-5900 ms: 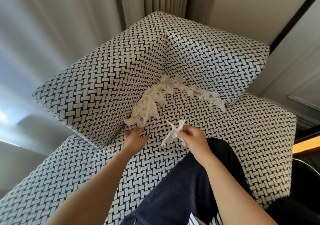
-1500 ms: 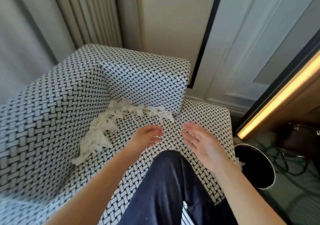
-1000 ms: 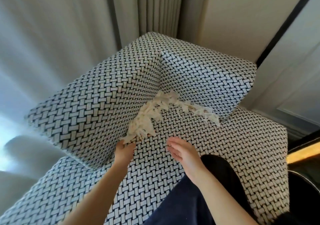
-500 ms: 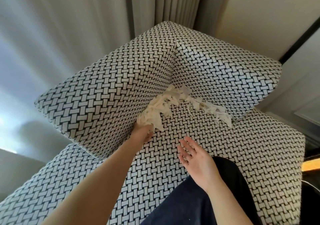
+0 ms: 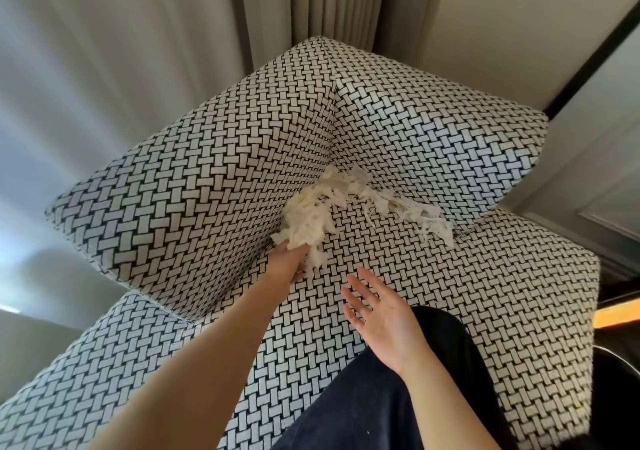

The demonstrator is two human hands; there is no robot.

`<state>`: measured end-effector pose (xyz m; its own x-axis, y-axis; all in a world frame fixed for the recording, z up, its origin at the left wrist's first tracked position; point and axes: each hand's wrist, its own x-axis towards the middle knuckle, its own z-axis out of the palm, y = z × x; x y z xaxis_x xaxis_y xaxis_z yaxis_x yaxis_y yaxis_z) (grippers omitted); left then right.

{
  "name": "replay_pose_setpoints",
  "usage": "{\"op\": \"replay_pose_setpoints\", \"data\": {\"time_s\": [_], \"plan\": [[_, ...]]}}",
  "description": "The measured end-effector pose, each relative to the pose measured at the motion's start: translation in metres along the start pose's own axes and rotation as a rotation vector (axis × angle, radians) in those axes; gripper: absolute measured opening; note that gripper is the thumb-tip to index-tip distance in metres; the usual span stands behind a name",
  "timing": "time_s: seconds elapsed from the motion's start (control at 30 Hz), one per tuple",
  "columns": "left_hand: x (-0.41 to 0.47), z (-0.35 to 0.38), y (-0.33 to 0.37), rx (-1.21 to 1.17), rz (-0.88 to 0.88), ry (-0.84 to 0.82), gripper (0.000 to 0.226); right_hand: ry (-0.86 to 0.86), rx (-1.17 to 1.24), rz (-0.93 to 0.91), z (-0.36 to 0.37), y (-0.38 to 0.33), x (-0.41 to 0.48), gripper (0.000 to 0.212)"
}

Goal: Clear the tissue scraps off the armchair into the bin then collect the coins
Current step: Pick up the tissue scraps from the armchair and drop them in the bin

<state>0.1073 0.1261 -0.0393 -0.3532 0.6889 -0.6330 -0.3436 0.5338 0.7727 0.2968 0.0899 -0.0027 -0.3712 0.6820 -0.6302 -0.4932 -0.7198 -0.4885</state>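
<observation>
- The tissue scraps [image 5: 313, 216] lay on the armchair seat [image 5: 485, 294], packed into the corner where the left back cushion [image 5: 207, 190] and the right cushion [image 5: 433, 145] met.
- The left hand [image 5: 287, 264] was pushed into the near end of the heap. Its fingers were buried under the paper, so I could not tell whether they were curled round a bunch or lying flat.
- The right hand [image 5: 384, 314] hovered just over the seat, open with its fingers spread, gripping nothing and a little short of the scraps.
- The paper looked almost weightless, soft and loose. I judged it would crush to nothing in a fist, but it would shed bits and cling to the weave.
- The thick clump by the left hand seemed the best place to take hold, scooped from below with the other palm as a wall.
- The scraps formed a bent band along the crease. The fat arm ran from the left hand away to the corner, and a thin, stringy tail pointed out to the right along the other cushion.
- No coins showed anywhere on the seat.
- A knee in dark trousers [image 5: 381, 404] rested on the seat's front.
</observation>
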Motion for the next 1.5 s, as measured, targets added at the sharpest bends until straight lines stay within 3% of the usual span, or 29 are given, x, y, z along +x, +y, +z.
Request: {"op": "replay_pose_setpoints", "data": {"time_s": [0.13, 0.23, 0.47, 0.7, 0.8, 0.97, 1.2, 1.33, 1.5], "plan": [[-0.010, -0.008, -0.015, 0.180, 0.051, -0.069, 0.020, -0.005, -0.002, 0.003, -0.001, 0.001, 0.001, 0.037], [-0.015, -0.016, -0.026, 0.320, 0.119, -0.060, 0.036, -0.021, -0.014, -0.002, 0.000, 0.001, 0.001, 0.041], [-0.031, -0.028, -0.024, 0.557, 0.330, 0.223, 0.034, -0.028, -0.038, -0.017, 0.000, 0.002, 0.001, 0.043], [-0.030, -0.021, -0.022, 0.783, 0.376, 0.010, 0.031, -0.019, -0.108, -0.027, -0.001, 0.006, 0.004, 0.033], [-0.031, -0.016, -0.030, 0.804, 0.429, -0.053, 0.010, -0.044, -0.161, -0.036, 0.001, 0.007, 0.002, 0.033], [-0.040, -0.018, -0.045, 0.735, 0.417, -0.171, 0.018, -0.109, -0.443, 0.050, 0.002, 0.012, 0.003, 0.037], [-0.048, -0.034, -0.062, 0.622, 0.384, -0.062, 0.022, -0.091, -0.771, 0.057, 0.005, 0.023, 0.005, 0.037], [-0.052, -0.041, -0.061, 0.579, 0.336, 0.084, 0.025, -0.063, -0.659, -0.006, 0.002, 0.021, 0.006, 0.022], [-0.056, -0.049, -0.056, 0.660, 0.392, 0.226, 0.028, -0.091, -0.359, -0.063, -0.001, 0.015, 0.003, 0.021]]}}
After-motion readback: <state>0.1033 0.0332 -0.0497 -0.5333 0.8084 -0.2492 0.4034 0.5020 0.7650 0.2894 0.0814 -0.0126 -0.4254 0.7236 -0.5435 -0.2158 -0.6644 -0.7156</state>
